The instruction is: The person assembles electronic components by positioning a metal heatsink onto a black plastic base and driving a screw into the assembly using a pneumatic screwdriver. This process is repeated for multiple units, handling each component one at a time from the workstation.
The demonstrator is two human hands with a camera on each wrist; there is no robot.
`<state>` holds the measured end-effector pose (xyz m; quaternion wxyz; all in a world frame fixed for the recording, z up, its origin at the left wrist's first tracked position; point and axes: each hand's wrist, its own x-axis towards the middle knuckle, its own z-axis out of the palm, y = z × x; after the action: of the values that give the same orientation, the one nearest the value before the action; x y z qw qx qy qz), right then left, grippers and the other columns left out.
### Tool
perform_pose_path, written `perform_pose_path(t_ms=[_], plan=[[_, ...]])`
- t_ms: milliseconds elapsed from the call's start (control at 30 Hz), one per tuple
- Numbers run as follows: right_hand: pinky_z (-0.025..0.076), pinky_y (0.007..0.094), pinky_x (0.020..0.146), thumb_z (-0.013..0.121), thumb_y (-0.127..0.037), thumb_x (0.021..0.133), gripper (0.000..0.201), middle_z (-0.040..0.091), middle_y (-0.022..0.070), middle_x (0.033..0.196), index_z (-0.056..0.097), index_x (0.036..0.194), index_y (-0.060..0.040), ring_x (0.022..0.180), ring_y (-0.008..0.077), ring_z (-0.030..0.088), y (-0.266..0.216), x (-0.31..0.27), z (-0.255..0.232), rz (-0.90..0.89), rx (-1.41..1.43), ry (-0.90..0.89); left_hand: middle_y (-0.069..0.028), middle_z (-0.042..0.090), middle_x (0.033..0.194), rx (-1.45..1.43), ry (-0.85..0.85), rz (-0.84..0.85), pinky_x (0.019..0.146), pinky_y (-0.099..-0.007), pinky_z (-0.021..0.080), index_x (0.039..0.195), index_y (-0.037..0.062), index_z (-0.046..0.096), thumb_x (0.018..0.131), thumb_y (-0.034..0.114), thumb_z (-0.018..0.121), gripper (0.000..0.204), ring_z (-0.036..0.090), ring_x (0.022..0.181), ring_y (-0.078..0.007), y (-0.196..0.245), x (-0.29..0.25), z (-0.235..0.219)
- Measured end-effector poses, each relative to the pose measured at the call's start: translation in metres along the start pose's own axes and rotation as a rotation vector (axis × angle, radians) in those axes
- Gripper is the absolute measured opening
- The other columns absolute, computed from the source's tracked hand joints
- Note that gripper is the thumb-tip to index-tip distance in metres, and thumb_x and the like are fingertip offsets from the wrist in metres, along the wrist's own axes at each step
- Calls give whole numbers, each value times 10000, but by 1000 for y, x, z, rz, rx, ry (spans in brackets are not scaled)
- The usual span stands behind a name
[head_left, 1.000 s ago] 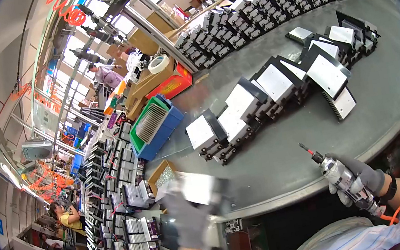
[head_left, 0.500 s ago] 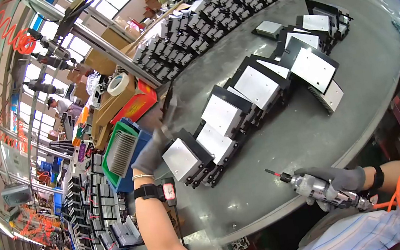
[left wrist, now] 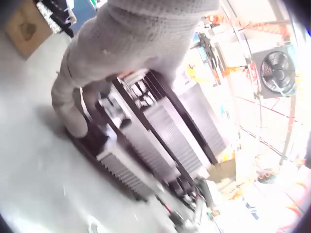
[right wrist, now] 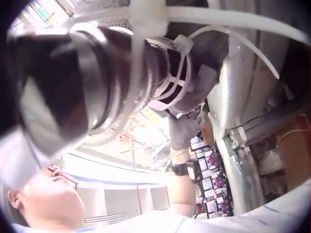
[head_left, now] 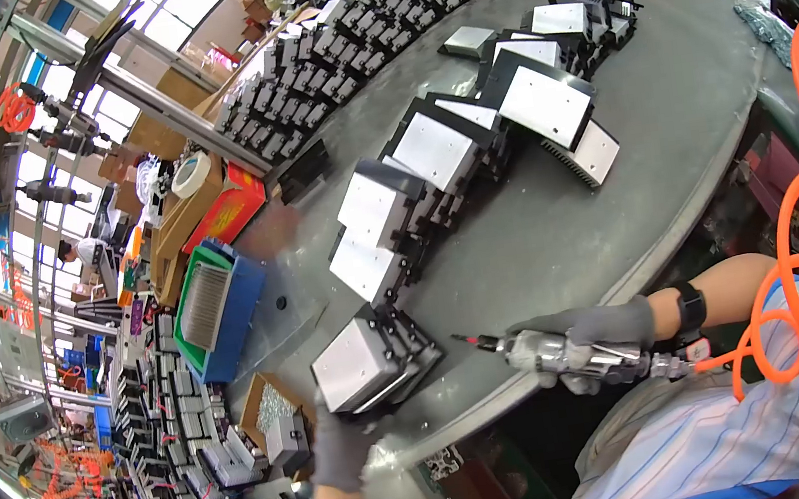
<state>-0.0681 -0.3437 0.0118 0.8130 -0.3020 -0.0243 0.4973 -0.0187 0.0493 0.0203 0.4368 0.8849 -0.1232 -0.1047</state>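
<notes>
The metal block [head_left: 366, 360] sits at the near edge of the grey table [head_left: 560, 238], bright flat plate up and black finned parts to its right, close enough for me to work on it. My left hand [head_left: 339, 444], gloved, comes up from below the edge and grips the block's near side, fingers curled round it; the left wrist view shows the glove [left wrist: 121, 43] wrapped over the black ribs to steady it. My right hand [head_left: 588, 336], also gloved, is clamped round the air screwdriver [head_left: 560, 355], held nearly level with its tip aimed at the block but not touching it. The orange coiled hose [head_left: 790, 228] trails back past my striped sleeve. Behind, a row of similar blocks [head_left: 467, 150] leans together across the table, and a blue bin [head_left: 226, 308] stands at its left edge.
</notes>
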Motion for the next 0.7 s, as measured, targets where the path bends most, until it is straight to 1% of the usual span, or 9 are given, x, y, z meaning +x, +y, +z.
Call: perform_pose_path(t_ms=[33, 100, 133, 167, 300, 333, 433, 633, 700], plan=[[560, 301, 596, 625, -96, 697, 681, 547, 105, 967, 336, 1314, -102, 686, 165, 631, 4, -7, -2, -13, -47, -34, -64, 540, 1171, -114, 145, -88, 856, -297, 500, 1344, 82, 309, 687, 4, 784, 814, 567, 988, -175, 36, -18, 24], [564, 299, 601, 623, -79, 672, 757, 545, 109, 972, 303, 1358, -106, 698, 165, 631, 8, -25, 6, 3, -54, 6, -93, 534, 1193, -985, 337, -714, 987, -525, 388, 1287, 137, 453, 836, 586, 533, 641, 497, 1119, -271, 99, -19, 54], [567, 303, 598, 632, -78, 669, 800, 543, 111, 972, 276, 1385, -105, 692, 169, 635, 9, -34, 10, -27, -37, 34, -112, 481, 1226, -835, 298, -504, 976, -567, 378, 1278, 153, 462, 867, 589, 483, 599, 458, 1158, -314, 92, -30, 73], [569, 306, 595, 642, -77, 665, 844, 541, 113, 973, 249, 1411, -105, 686, 173, 639, 10, -41, 10, -55, -21, 61, -141, 423, 1284, -954, 263, -495, 999, -550, 379, 1273, 165, 461, 895, 543, 479, 534, 436, 1167, -328, 107, -32, 85], [593, 342, 596, 674, -51, 643, 958, 575, 159, 1004, 174, 1459, -93, 693, 230, 679, 17, -70, -4, -131, 49, 90, -217, 301, 1391, -1396, 283, -613, 1085, -545, 321, 1349, 14, 274, 905, 461, 545, 687, 326, 1316, -382, 144, -32, 136], [597, 345, 590, 682, -46, 645, 956, 579, 164, 996, 178, 1457, -90, 688, 231, 680, 17, -76, -3, -170, 81, 82, -231, 250, 1432, -1428, 243, -584, 1099, -546, 303, 1344, -58, 210, 908, 468, 547, 762, 261, 1365, -385, 156, -28, 147], [597, 344, 593, 691, -43, 629, 967, 585, 165, 996, 188, 1454, -88, 688, 230, 680, 16, -92, -4, -247, 98, 105, -228, 231, 1451, -1482, 173, -484, 1104, -547, 295, 1350, -59, 201, 906, 489, 545, 785, 266, 1366, -378, 177, -12, 181], [573, 317, 523, 631, -78, 591, 953, 607, 158, 975, 219, 1450, -73, 629, 231, 668, 18, -110, -9, -395, 26, 180, -199, 451, 1291, -1643, 119, -447, 1062, -498, 366, 1070, -19, 464, 960, 399, 492, 433, 450, 1214, -360, 171, 20, 216], [580, 335, 518, 647, -50, 587, 980, 608, 170, 951, 202, 1460, -85, 622, 244, 669, 16, -115, -2, -444, 18, 191, -155, 547, 1182, -1376, 3, -529, 996, -432, 432, 1046, -7, 536, 967, 356, 488, 375, 546, 1095, -285, 175, 2, 193]])
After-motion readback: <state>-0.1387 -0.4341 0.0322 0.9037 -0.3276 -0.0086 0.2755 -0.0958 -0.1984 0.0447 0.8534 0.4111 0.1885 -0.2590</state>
